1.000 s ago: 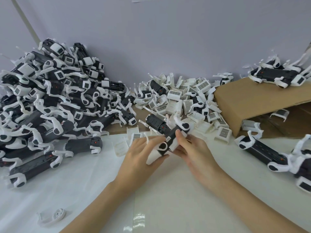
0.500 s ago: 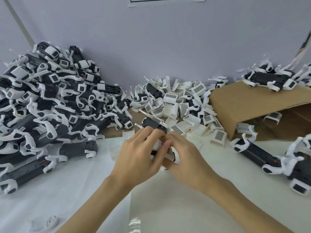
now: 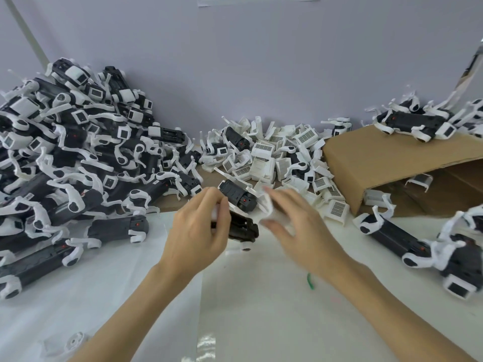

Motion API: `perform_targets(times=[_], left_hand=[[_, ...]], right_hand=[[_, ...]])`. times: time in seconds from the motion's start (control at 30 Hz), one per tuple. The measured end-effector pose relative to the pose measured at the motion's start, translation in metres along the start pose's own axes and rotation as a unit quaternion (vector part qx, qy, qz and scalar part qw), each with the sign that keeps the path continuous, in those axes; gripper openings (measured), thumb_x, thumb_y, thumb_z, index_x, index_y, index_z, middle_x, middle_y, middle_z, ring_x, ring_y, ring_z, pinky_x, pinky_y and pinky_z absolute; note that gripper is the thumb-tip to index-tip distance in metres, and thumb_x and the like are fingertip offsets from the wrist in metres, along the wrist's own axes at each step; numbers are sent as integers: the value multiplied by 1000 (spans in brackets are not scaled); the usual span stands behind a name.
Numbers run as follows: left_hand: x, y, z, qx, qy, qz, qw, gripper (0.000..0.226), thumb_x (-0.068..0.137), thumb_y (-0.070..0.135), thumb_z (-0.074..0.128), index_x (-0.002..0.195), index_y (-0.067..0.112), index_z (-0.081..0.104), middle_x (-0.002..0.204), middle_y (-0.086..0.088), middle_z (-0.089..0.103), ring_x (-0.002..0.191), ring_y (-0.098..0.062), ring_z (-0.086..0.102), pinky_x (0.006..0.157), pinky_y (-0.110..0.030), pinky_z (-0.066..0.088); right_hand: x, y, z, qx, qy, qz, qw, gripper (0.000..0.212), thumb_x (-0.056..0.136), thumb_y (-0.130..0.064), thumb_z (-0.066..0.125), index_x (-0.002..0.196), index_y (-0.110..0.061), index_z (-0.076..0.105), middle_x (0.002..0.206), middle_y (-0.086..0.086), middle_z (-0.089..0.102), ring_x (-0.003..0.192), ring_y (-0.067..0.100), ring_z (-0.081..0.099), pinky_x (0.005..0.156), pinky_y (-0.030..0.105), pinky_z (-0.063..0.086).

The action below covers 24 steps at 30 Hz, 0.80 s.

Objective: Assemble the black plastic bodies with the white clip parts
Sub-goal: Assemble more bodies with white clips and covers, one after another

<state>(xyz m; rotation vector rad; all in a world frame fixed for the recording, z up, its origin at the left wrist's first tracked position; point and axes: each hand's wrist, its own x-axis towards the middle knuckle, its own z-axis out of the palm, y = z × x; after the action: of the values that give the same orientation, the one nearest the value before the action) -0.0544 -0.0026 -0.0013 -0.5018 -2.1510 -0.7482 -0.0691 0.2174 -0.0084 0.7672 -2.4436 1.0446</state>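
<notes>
My left hand (image 3: 196, 231) grips a black plastic body (image 3: 243, 227) just above the white table sheet, at the centre. Its fingers curl over the body's left end, where some white shows. My right hand (image 3: 300, 231) is blurred by motion just right of the body. It pinches a white clip part (image 3: 269, 212) between thumb and fingers, close to the body's right end. A second black body (image 3: 236, 195) with a red dot lies right behind my hands.
A tall heap of assembled black-and-white units (image 3: 78, 152) fills the left. Loose white clip parts (image 3: 274, 158) are piled at the back centre. A tipped cardboard box (image 3: 379, 163) stands at the right with units on it (image 3: 407, 124). More units (image 3: 392, 233) lie in front of the box.
My hands, pressed together over the body half a second ago, have come apart. The right hand has pulled off to the right, and the black body now shows between them.
</notes>
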Motion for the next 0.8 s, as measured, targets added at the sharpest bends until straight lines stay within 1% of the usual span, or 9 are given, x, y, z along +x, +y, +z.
perform_targets(times=[0.1,0.17,0.27,0.33,0.4,0.5,0.57,0.63,0.8], left_hand=[[-1,-8,2,-56,22,-94,994,32,107,26,46,88,5,62,75,-4,63,70,-27,58,65,-44,46],[-2,-9,3,-98,41,-139,985,30,106,25,47,85,9,63,73,1,66,70,-23,61,64,-42,48],[-4,-7,6,-144,47,-186,971,29,106,25,48,84,16,65,78,6,69,72,-19,63,59,-38,50],[-6,-5,8,-164,45,-210,963,30,106,26,49,83,19,66,81,7,70,75,-18,63,62,-36,50],[-8,-4,8,-171,35,-219,960,29,105,26,48,82,22,66,81,7,70,76,-18,62,65,-34,47],[-12,-2,10,-181,21,-232,955,30,104,28,48,82,20,66,80,7,70,74,-16,61,64,-34,44],[-13,0,11,-197,13,-248,949,30,103,29,48,82,18,66,80,7,71,71,-12,59,61,-32,41],[-14,0,11,-208,9,-258,943,32,103,31,48,82,17,67,80,6,71,74,-12,60,65,-33,42],[-20,-3,12,-245,-8,-268,932,33,104,31,46,85,13,67,83,-1,70,87,-24,63,80,-37,46]], right_hand=[[0,35,-16,-181,51,97,977,65,95,-6,68,155,-11,42,142,10,53,134,27,47,117,42,30],[-4,51,-16,-292,30,143,945,74,90,-4,64,158,-15,37,162,13,34,154,30,27,125,51,14],[-8,60,-6,-302,-5,139,943,48,97,-39,65,142,-25,58,168,11,27,158,27,17,125,50,5],[-7,61,-1,-320,-50,152,934,47,95,-61,60,128,-28,68,169,8,27,159,23,14,124,45,-3],[-5,59,0,-301,-53,135,943,34,95,-50,67,118,-26,74,165,7,35,158,22,19,124,42,-6],[-5,56,-1,-184,26,95,978,20,88,-3,73,102,-16,79,134,6,66,133,28,54,119,39,27],[-3,48,-3,-104,62,100,988,22,90,0,71,105,-15,77,112,-2,73,109,23,64,95,30,44],[-3,41,-1,-79,64,116,988,25,93,-3,69,109,-21,76,99,-6,74,94,18,65,82,33,49],[-3,44,-8,-234,-24,176,956,65,83,9,61,141,-22,59,121,4,58,116,29,53,100,40,40]])
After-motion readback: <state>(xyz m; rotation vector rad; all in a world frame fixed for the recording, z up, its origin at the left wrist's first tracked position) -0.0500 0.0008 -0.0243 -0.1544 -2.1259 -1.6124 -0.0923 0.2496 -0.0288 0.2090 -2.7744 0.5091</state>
